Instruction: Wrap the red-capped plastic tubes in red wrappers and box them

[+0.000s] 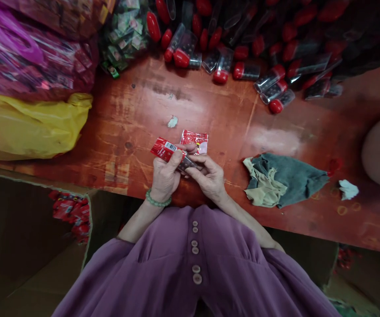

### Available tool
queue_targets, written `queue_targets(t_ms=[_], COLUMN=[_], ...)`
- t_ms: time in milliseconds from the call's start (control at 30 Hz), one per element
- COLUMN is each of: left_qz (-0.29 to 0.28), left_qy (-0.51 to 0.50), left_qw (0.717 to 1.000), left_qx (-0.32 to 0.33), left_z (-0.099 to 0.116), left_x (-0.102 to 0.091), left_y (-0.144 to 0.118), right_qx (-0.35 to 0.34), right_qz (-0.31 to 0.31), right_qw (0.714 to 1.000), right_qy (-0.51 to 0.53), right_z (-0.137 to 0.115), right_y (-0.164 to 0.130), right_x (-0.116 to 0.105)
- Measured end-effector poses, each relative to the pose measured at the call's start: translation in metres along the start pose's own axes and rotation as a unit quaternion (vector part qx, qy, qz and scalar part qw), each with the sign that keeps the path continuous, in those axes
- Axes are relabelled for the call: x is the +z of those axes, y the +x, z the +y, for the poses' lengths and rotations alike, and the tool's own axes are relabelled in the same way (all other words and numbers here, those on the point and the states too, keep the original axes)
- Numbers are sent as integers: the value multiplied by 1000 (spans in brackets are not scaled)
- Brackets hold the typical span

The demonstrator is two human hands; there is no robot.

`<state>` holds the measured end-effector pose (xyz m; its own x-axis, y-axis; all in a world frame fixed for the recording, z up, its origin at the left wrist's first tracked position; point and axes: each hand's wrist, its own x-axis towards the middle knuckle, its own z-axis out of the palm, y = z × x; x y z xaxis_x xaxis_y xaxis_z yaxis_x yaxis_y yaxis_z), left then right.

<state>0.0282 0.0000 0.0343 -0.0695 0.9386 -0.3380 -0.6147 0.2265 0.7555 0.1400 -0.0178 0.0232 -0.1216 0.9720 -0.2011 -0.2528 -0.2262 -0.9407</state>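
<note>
Between my hands is a small clear tube of dark beads (186, 164), with a red printed packet (162, 149) at its left end. My left hand (166, 176) pinches the packet where it meets the tube, thumb on top near the barcode. My right hand (210, 177) is closed around the tube's other end, its fingertips partly hiding it. I cannot tell whether the tube is inside the packet or only against it. Just beyond my fingers, a second red packet (199, 137) lies flat on the wooden table (137, 119).
Several red-capped tubes (223, 66) are heaped at the back. Yellow (27, 127) and pink (64, 66) plastic bags stand left, near green packets (127, 35). A grey-green cloth (296, 176) and a white scrap (348, 189) lie right. Cardboard boxes, one holding red packets (71, 211), sit below the table edge.
</note>
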Motion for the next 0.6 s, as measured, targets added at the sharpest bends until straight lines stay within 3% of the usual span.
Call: queue_targets(t_ms=[167,333,467,600], left_qz=[-15,-37,-19,11], left_qy=[19,22,7,20], left_qw=[999,998,1000,999], left_qx=[-49,-52,-18,-37], left_z=[-6,2,7,-3], left_x=[3,-1,0,1], left_y=[-8,-8,-9,-12], right_qx=[36,18,1,-13], right_qz=[18,9,9,18], right_qw=[999,1000,1000,1000], right_qy=[-7,-16,-24,-19], right_z=[-2,-7,-6,-3], right_y=[0,3,4,3], right_x=[-2,-2,-3,-4])
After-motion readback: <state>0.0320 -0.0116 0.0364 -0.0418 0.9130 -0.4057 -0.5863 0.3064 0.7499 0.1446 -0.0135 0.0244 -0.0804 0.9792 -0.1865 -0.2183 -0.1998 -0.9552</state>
